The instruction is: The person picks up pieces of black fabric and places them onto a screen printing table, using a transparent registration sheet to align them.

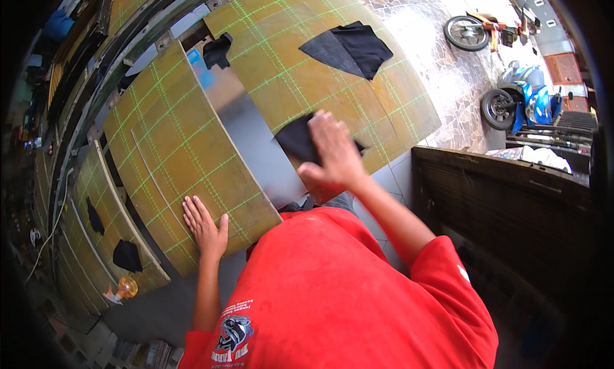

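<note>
My left hand [204,227] lies flat, fingers stretched out, near the front edge of a yellow-brown board [173,145] marked with green grid lines. On a second such board [268,55], to the right, rests a dark piece of cloth [295,137]. Over its right part is my right hand [337,151], palm down with fingers extended, slightly blurred; whether it presses on the cloth I cannot tell. Farther back on that board lies a larger folded black cloth piece [352,49]. A small black piece [217,51] sits at the board's left edge.
A grey strip [256,145] shows between the two boards. Farther left, another gridded board [102,222] carries black pieces and a spray bottle [128,287] with orange liquid. A dark rail [137,46] runs behind. At right stand a brown partition [499,190] and motorbikes, one blue [537,103].
</note>
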A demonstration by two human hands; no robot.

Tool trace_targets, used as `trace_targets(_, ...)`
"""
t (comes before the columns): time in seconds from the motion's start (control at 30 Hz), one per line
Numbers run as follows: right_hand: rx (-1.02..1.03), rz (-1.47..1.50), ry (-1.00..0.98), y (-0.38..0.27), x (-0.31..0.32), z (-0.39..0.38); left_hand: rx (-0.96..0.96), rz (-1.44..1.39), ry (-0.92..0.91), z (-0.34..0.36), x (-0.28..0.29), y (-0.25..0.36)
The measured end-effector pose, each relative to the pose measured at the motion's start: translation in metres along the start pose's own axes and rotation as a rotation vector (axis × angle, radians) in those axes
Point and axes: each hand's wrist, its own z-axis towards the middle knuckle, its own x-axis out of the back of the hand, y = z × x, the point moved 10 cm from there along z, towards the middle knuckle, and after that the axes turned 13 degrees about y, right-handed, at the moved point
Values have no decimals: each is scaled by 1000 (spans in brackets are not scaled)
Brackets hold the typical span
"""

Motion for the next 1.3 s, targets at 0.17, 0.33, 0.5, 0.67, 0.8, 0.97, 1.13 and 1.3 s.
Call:
trace_targets(0.17, -302, -185, 135, 101, 33, 1, -11, -3, -1, 6, 1, 5)
trace_targets(0.33, -202, -89, 32, -26, -19, -16, -24, 19, 22, 3, -3, 2)
trace_targets(0.5, -143, -5, 17, -43, -13, -29, -33, 35, 13, 2, -2, 0)
trace_targets(0.67, -379, -170, 184, 97, 38, -18, -55, 30, 21, 2, -5, 0)
trace_targets(0.8, -275, -213, 230, 32, 8, -25, -29, 42, -8, 3, -5, 2)
trace_targets(0.97, -74, 125, 85, -75, -17, -31, -26, 53, -37, 1, -9, -1)
trace_targets(1.13, -217, -96, 208, 59, 32, 0, -6, 61, -73, 0, -10, -2)
trace_targets(1.3, -202, -168, 242, 33, 11, 36, -2, 55, -68, 0, -9, -1)
